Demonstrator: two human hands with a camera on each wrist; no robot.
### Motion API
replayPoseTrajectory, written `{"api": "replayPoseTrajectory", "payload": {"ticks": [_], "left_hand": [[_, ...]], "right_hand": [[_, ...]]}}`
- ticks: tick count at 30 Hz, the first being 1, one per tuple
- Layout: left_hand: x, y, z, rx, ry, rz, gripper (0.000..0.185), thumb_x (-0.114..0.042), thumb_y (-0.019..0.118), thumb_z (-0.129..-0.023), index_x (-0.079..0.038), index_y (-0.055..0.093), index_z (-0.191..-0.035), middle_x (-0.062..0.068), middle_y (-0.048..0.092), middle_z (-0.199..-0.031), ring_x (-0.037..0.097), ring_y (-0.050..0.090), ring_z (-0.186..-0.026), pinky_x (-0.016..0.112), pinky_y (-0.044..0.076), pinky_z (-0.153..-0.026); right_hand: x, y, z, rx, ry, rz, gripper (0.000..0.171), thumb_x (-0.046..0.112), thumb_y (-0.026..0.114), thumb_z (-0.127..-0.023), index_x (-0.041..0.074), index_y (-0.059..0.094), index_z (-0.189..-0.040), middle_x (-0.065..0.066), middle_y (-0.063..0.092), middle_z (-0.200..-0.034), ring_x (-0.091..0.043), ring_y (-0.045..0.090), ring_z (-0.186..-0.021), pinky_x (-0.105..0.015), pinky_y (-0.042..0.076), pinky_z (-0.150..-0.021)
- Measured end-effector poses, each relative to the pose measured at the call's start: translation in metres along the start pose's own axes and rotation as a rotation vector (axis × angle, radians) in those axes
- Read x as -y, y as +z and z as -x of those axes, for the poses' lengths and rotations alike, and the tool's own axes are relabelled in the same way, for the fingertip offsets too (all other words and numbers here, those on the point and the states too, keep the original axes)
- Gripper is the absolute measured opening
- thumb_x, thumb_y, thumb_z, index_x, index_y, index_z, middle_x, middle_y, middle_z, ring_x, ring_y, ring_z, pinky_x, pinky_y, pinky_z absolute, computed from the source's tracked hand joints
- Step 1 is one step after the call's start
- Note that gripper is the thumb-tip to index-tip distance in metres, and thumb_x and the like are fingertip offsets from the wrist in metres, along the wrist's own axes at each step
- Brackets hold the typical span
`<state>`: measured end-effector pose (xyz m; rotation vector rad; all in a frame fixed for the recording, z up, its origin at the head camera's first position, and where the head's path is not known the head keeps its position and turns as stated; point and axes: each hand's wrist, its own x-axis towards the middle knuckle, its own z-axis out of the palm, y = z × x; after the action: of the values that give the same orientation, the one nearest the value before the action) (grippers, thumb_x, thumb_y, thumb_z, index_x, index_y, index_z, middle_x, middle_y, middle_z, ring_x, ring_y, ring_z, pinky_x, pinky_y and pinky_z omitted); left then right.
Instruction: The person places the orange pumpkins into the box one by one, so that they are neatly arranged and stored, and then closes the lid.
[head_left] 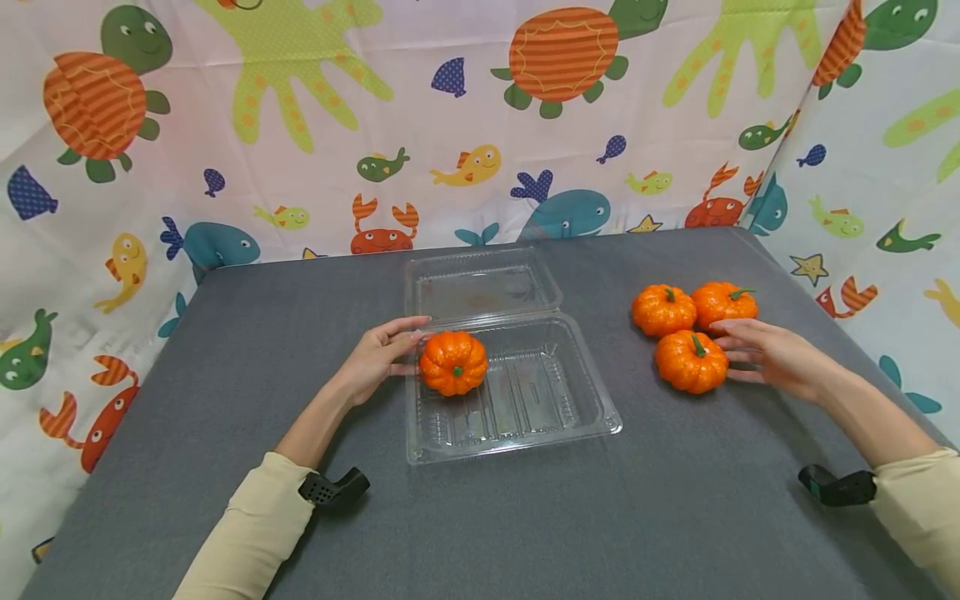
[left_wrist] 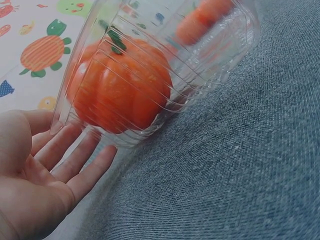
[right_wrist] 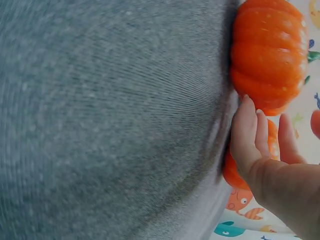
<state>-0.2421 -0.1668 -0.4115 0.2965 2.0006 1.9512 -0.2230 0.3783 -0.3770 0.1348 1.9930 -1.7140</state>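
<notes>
In the head view, a clear plastic clamshell box (head_left: pixel 517 433) lies unfolded, one small orange pumpkin (head_left: pixel 453 363) at the left of its near half. My left hand (head_left: pixel 378 358) is at that half's left side. Its fingers are extended and touch the outer wall, as the left wrist view shows, with the pumpkin (left_wrist: pixel 120 87) behind the plastic. On the right, my right hand (head_left: pixel 776 354) reaches with loosely extended fingers to the front pumpkin (head_left: pixel 692 362) of a group of three. Fingertips meet its lower side in the right wrist view; the fingers are not wrapped round it.
Two more pumpkins, one at the back left (head_left: pixel 663 310) and one at the back right (head_left: pixel 724 305), stand close behind the front one. The box's lid (head_left: pixel 483 287) lies flat towards the back. A sea-animal print curtain (head_left: pixel 450 125) borders the grey table (head_left: pixel 480 525).
</notes>
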Motion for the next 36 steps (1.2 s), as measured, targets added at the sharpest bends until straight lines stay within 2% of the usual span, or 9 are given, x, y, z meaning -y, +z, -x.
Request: {"api": "replayPoseTrajectory", "payload": {"ticks": [3,5,11,17,22,24,29,32,36], "left_hand": [[0.000,0.000,0.000,-0.003,-0.004,-0.004,0.043,-0.018,0.048,-0.102,-0.002,0.042,-0.141,0.020,0.048,-0.137,0.024,0.051,-0.119,0.041,0.054,-0.082],[-0.001,0.000,0.001,-0.006,-0.007,-0.007,0.043,-0.018,0.049,-0.102,-0.002,0.043,-0.141,0.019,0.049,-0.137,0.024,0.052,-0.118,0.041,0.054,-0.082],[-0.001,0.001,0.001,-0.004,-0.013,-0.007,0.045,-0.018,0.049,-0.102,-0.001,0.041,-0.142,0.020,0.049,-0.137,0.025,0.052,-0.117,0.041,0.054,-0.082],[-0.001,0.000,0.000,0.001,-0.009,0.001,0.044,-0.018,0.049,-0.101,-0.001,0.042,-0.142,0.019,0.050,-0.136,0.020,0.056,-0.111,0.040,0.054,-0.081],[-0.001,0.000,0.000,0.004,-0.010,0.005,0.043,-0.017,0.048,-0.102,-0.002,0.042,-0.141,0.020,0.050,-0.136,0.020,0.055,-0.112,0.041,0.054,-0.082],[-0.001,-0.001,-0.001,0.004,-0.011,0.004,0.043,-0.017,0.048,-0.102,-0.002,0.042,-0.141,0.020,0.050,-0.135,0.020,0.056,-0.111,0.041,0.054,-0.082],[-0.001,-0.001,-0.001,0.004,-0.014,0.003,0.043,-0.018,0.048,-0.102,-0.002,0.043,-0.142,0.019,0.050,-0.135,0.020,0.056,-0.111,0.041,0.054,-0.082],[-0.001,-0.001,-0.001,-0.001,-0.019,0.001,0.043,-0.018,0.048,-0.102,-0.003,0.043,-0.141,0.019,0.050,-0.136,0.020,0.055,-0.112,0.041,0.054,-0.082],[0.000,-0.001,-0.001,-0.002,-0.021,-0.001,0.043,-0.018,0.048,-0.102,-0.002,0.043,-0.141,0.019,0.050,-0.136,0.020,0.055,-0.113,0.040,0.054,-0.082]], "right_hand": [[-0.004,0.002,-0.003,0.024,0.018,0.066,0.024,0.040,0.040,-0.102,0.031,0.048,-0.123,-0.001,0.038,-0.129,-0.005,0.054,-0.098,-0.033,0.050,-0.087],[-0.005,0.003,-0.005,0.043,0.028,0.069,0.024,0.040,0.041,-0.102,0.031,0.047,-0.124,0.004,0.036,-0.132,-0.003,0.053,-0.100,-0.034,0.049,-0.088],[-0.006,0.005,-0.005,0.072,0.039,0.026,0.013,0.032,0.045,-0.102,0.033,0.053,-0.113,0.021,0.056,-0.111,-0.004,0.057,-0.100,-0.037,0.051,-0.087],[-0.005,0.003,0.000,0.096,0.085,0.059,0.035,0.029,0.044,-0.103,0.018,0.037,-0.135,0.017,0.057,-0.113,-0.010,0.057,-0.102,-0.040,0.050,-0.089],[-0.007,-0.002,0.004,0.150,0.105,0.053,0.029,0.024,0.044,-0.103,0.029,0.041,-0.132,0.018,0.052,-0.119,-0.009,0.054,-0.107,-0.045,0.047,-0.094],[-0.008,-0.003,0.005,0.180,0.102,0.064,0.038,0.022,0.043,-0.103,0.028,0.035,-0.140,0.018,0.049,-0.121,-0.008,0.053,-0.109,-0.047,0.045,-0.095],[-0.010,-0.003,0.006,0.237,0.088,0.086,0.061,0.018,0.042,-0.104,0.008,0.006,-0.152,0.020,0.048,-0.123,-0.007,0.052,-0.111,-0.048,0.045,-0.095],[-0.012,-0.004,0.007,0.262,0.067,0.063,0.052,0.015,0.042,-0.104,0.018,0.019,-0.150,0.019,0.050,-0.123,-0.009,0.053,-0.112,-0.047,0.045,-0.095],[-0.013,-0.005,0.008,0.309,0.029,0.018,0.037,0.010,0.040,-0.103,0.033,0.045,-0.132,0.015,0.052,-0.125,-0.011,0.054,-0.113,-0.044,0.046,-0.094]]}}
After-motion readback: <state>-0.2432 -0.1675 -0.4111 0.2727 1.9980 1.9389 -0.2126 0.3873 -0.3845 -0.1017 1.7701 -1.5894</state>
